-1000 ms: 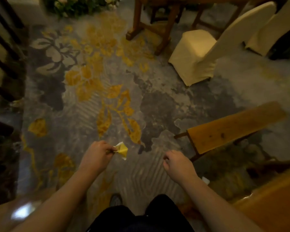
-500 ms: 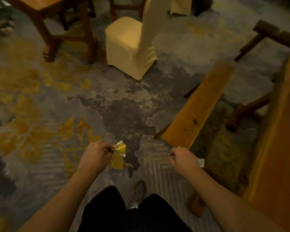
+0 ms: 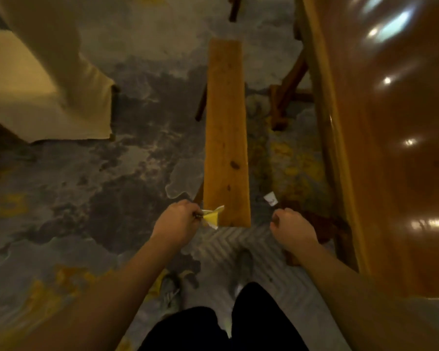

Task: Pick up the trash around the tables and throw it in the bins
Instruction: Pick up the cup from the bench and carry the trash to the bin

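My left hand (image 3: 176, 222) pinches a crumpled yellow and white scrap of paper (image 3: 212, 216), held just over the near end of a wooden bench (image 3: 226, 133). My right hand (image 3: 290, 226) is a closed fist with nothing visible in it, to the right of the bench end. A small white piece of trash (image 3: 271, 198) lies on the carpet between the bench and the table, just beyond my right hand. No bin is in view.
A glossy wooden table (image 3: 395, 148) fills the right side, its legs (image 3: 284, 97) reaching under toward the bench. A cream-covered chair (image 3: 43, 79) stands at the upper left. Patterned grey and yellow carpet (image 3: 99, 186) lies between them. My feet are below.
The view has swung to the right: bench and table now lie straight ahead, the chair has slid to the left. Both hands keep their pose, the left still holding the scrap.
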{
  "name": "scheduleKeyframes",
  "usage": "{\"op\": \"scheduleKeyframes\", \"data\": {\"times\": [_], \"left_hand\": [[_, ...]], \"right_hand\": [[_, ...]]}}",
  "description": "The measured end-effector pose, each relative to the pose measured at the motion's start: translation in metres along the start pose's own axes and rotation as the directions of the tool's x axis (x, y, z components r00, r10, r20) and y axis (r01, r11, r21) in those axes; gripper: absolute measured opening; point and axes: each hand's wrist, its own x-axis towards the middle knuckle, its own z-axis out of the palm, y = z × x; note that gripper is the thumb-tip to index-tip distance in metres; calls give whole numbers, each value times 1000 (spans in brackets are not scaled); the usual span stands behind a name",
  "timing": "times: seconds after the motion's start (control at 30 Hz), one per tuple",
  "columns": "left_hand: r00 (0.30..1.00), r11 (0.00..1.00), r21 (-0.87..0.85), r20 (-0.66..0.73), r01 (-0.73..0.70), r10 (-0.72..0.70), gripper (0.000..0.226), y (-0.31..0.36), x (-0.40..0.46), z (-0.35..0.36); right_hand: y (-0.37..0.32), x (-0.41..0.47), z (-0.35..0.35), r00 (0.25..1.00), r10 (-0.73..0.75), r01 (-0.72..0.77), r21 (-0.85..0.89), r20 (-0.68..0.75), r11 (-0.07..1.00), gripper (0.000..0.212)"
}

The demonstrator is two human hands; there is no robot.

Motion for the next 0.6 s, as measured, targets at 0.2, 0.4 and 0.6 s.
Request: {"op": "scheduleKeyframes", "data": {"times": [0.2,0.4,0.6], "left_hand": [[993,1000,-17,116,10,-8,13,47,118,49],[951,979,43,250,-199,183,20,67,226,129],[729,624,409,534,-666,428,37,46,329,207]], "right_hand": [[53,93,8,994,100,-105,117,49,988,25],[108,204,41,968,236,-249,180,88,952,34],[150,305,143,892,445,-448,281,81,848,39]]}}
